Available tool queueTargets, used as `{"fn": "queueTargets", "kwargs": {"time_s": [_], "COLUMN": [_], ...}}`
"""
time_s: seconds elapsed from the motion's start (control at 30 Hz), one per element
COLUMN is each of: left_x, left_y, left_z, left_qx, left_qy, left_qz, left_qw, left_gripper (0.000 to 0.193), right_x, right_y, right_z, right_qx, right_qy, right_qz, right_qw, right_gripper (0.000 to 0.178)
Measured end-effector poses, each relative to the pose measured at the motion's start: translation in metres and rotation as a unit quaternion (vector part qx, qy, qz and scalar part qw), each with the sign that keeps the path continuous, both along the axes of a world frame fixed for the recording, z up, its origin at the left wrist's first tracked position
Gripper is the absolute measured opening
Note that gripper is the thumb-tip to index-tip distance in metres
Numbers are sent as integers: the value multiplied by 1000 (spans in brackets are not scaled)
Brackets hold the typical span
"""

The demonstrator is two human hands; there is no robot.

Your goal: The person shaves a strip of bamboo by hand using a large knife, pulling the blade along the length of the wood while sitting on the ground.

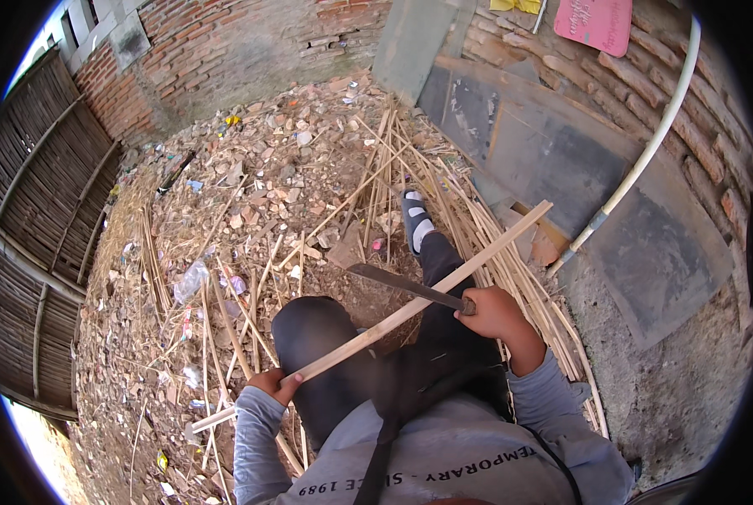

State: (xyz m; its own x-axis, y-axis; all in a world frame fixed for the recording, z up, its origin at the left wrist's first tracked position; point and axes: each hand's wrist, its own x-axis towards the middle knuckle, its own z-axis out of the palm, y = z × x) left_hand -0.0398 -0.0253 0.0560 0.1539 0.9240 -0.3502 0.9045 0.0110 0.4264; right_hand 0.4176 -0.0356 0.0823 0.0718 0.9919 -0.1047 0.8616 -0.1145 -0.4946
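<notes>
Item one: a long, flat, pale wooden strip (385,322), slanting across the lap from the lower left to the upper right, its far end free in the air. We list it as the workpiece.

Item two: a dark, long-bladed metal knife (385,279) with a short handle, lying across the strip near the right hand. We cannot tell whether its edge bites into the wood or only crosses it.

Item three: the left hand (277,385), pinching the strip near its lower end, thumb uppermost, with a short tail of wood beyond the grip.

Item four: the right hand (494,316), fingers curled round the knife handle.

Item five: a pair of dark trousers (309,332), the strip passing over the legs.

Surroundings: a heap of thin, pale strips (511,273) along the right; rubble-strewn ground (267,185) ahead.

Notes on handling: we judge that good blade work here wants a low, shallow angle, light strokes along the grain, and the strip kept from rolling by a firm left grip. We would keep the left fingers and both thighs out of the edge's path, since the strip appears to have no bench beneath it.
</notes>
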Motion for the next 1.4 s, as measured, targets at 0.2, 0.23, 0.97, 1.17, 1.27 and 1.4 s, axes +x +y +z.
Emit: {"fn": "queueTargets", "kwargs": {"time_s": [0.2, 0.23, 0.97, 1.17, 1.27, 1.4], "left_x": [5, 6, 3, 6, 11, 6], "left_y": [-4, -4, 2, 1, 1, 3], "left_z": [7, 9, 1, 6, 11, 5], "left_qx": [14, 15, 9, 7, 12, 0], "left_qy": [10, 10, 11, 19, 21, 33], "left_qz": [4, 5, 12, 13, 15, 11], "left_qw": [1000, 1000, 1000, 1000, 1000, 999], "left_gripper": [68, 68, 65, 69, 69, 69], "right_x": [18, 16, -10, 13, 15, -6], "right_y": [10, 10, -3, 4, 4, 0], "right_z": [-13, -11, 0, -13, -11, -9], "right_qx": [26, 25, 0, 26, 22, 18], "right_qy": [21, 7, -24, 23, 1, -4], "right_qz": [-68, -83, -40, -77, -110, -63], "right_qw": [997, 996, 999, 996, 994, 998], "right_gripper": [27, 26, 26, 28, 28, 27]}}
